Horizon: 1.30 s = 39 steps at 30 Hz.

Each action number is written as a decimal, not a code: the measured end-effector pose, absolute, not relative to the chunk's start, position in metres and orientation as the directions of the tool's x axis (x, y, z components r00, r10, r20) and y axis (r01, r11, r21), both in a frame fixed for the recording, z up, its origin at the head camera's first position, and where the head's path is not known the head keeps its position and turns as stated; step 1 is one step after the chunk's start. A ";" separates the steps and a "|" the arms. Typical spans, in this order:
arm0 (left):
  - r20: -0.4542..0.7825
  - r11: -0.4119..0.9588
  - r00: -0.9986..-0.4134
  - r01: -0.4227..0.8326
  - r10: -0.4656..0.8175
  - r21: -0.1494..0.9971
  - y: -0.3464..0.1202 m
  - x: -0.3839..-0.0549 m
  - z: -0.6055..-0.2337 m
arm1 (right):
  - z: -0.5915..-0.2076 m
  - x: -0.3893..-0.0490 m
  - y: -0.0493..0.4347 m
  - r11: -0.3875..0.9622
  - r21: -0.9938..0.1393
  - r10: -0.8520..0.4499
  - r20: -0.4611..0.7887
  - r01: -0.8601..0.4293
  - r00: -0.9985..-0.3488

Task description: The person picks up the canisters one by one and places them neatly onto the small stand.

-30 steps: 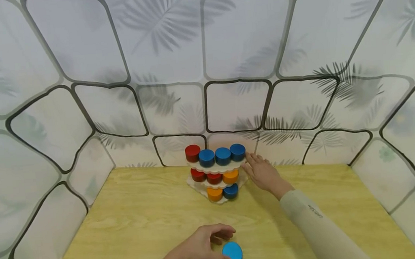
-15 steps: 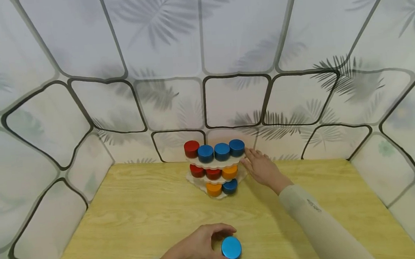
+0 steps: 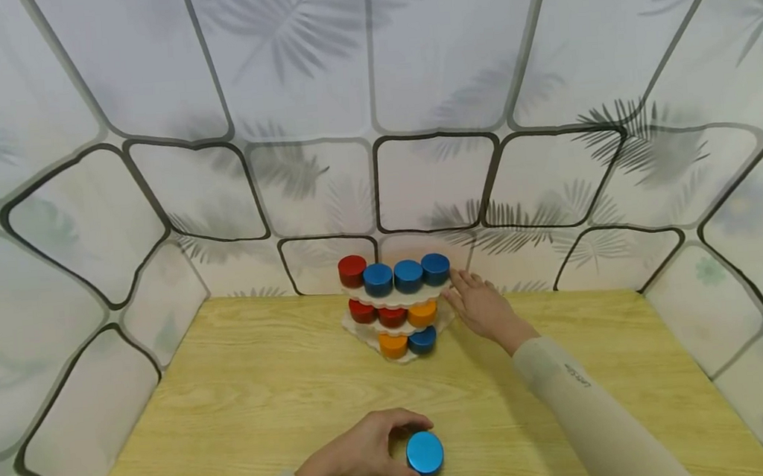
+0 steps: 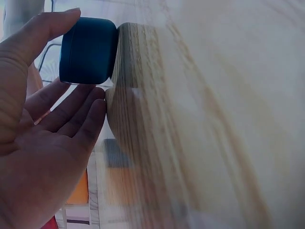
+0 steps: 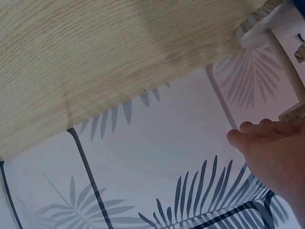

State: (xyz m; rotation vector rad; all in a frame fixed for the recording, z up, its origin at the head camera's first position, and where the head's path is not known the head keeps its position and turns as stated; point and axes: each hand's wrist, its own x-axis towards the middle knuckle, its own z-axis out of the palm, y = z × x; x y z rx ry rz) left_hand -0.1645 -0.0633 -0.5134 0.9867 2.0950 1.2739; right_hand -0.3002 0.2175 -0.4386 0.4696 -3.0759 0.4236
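A short blue cylinder (image 3: 425, 453) with a shiny flat top stands on the near part of the table. My left hand (image 3: 371, 452) curves around its left side, thumb at the front and fingertips at the back rim. From the left wrist, the blue cylinder (image 4: 89, 50) shows between the thumb and fingers, its base at the wood. Farther back stands a tiered pale stand (image 3: 396, 300) with scalloped edges, holding red, blue and orange cylinders. My right hand (image 3: 484, 308) lies along the stand's right side, fingers extended, fingertips right at its upper tier beside a blue cylinder (image 3: 435, 269).
The light wood table (image 3: 265, 382) reaches back to a patterned wall covering (image 3: 437, 181), which also rises on both sides. The stand is close to the back wall. In the right wrist view a wooden post (image 5: 286, 64) of the stand shows at the upper right.
My left thumb has slid from the blue cylinder's top edge to its front side, and the fingers have closed in around it. The right hand stays at the stand. The head view tilts slightly down.
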 end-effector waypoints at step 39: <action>-0.069 0.348 -0.741 0.229 0.668 0.909 -0.078 -0.173 -0.508 | -0.439 -0.302 0.218 0.917 -0.286 -0.287 0.012 -0.278 -0.958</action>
